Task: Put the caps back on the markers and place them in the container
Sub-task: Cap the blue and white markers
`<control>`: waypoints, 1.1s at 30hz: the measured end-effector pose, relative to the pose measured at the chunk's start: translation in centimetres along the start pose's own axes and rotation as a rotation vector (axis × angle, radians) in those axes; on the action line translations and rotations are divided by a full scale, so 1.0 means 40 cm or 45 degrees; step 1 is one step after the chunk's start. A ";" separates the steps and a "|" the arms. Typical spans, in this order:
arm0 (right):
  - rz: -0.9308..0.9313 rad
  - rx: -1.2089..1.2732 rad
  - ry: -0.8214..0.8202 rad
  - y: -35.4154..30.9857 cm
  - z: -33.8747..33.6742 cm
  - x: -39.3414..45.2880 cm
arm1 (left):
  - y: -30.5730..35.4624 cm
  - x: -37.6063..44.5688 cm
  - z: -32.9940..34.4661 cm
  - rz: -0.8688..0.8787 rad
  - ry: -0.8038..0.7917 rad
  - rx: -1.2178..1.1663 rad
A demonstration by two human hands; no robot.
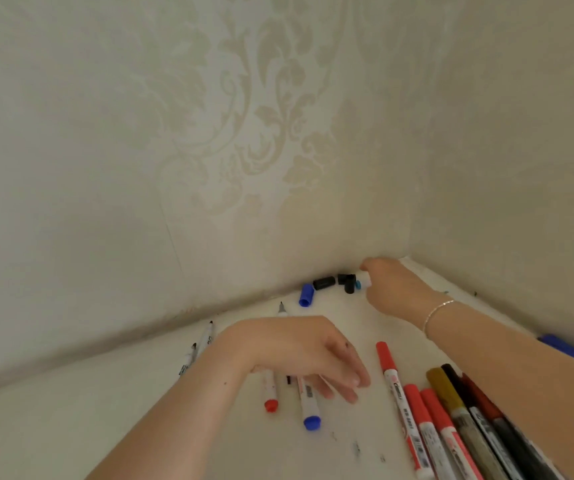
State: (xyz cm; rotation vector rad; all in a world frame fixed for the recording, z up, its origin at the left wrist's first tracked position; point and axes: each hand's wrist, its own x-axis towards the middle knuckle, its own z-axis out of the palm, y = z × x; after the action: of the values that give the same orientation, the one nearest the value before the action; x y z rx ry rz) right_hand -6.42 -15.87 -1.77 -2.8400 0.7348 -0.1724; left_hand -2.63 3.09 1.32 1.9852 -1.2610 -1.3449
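From the head view, a white tabletop sits in a corner of patterned cream wallpaper. The right hand reaches to the far corner, its fingertips at a small cluster of loose caps: a blue cap, a black cap and another black cap, with a bit of light blue just beside the fingers. Whether it grips one cannot be told, since the fingers are hidden behind the hand. A thin silver bracelet circles that wrist.

The left hand lies palm down nearer the middle, fingers loosely bent and relaxed over several markers, holding none plainly. Under it a red-ended marker and a blue-ended marker stick out towards the camera. Uncapped thin markers lie to its left, tips toward the wall.

At the right, a row of capped markers lies side by side, red, gold and black, partly beneath the right forearm. No container shows.
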 end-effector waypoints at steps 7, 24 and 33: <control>-0.019 -0.187 -0.053 0.004 0.064 0.060 | -0.063 -0.006 -0.072 -0.253 0.661 0.347; 0.112 -0.069 -0.053 -0.013 0.046 0.053 | -0.096 0.021 -0.079 -0.381 0.742 0.324; -0.174 0.194 -0.005 -0.188 0.075 0.080 | -0.071 0.067 -0.006 -0.440 0.778 0.681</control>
State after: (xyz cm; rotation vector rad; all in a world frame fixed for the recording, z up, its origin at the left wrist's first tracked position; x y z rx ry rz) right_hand 0.37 -10.52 -2.82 -2.7435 0.5032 -0.2332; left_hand -0.85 2.17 -2.01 2.7873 -1.0685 -0.4385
